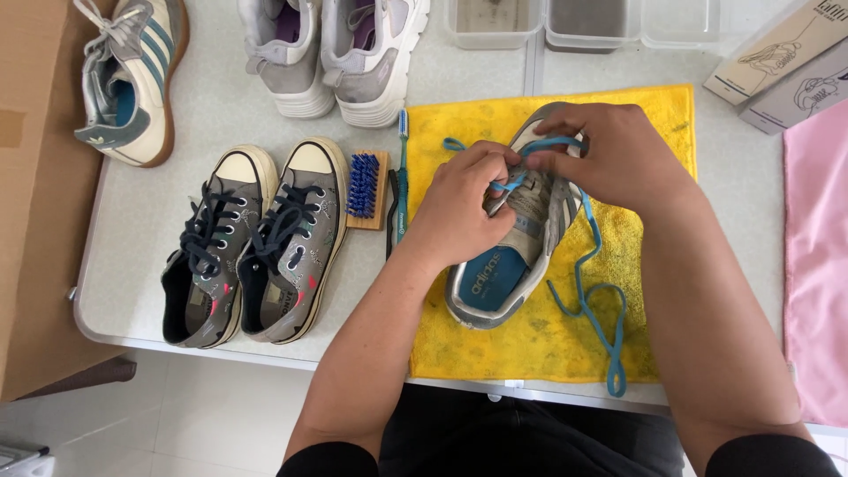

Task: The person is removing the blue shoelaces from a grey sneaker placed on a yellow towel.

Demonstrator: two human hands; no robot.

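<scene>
A grey sneaker (521, 238) lies on the yellow towel (539, 340), its blue lace (587, 291) trailing toward the table edge. The left hand (459, 208) and right hand (609, 155) both pinch the lace over the eyelets, apparently threading it. A blue brush (364, 187) and toothbrush (402, 177) lie just left.

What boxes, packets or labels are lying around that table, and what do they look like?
Cream box: top right corner, long carton, dark line drawing on its side.
Grey box: just below the cream one, long carton, similar drawing.
Cardboard box: left edge beside the table, large, plain brown, with a tape strip.
Clear tubs: top edge, rectangular plastic, see-through.
No screens or signs are visible.
</scene>
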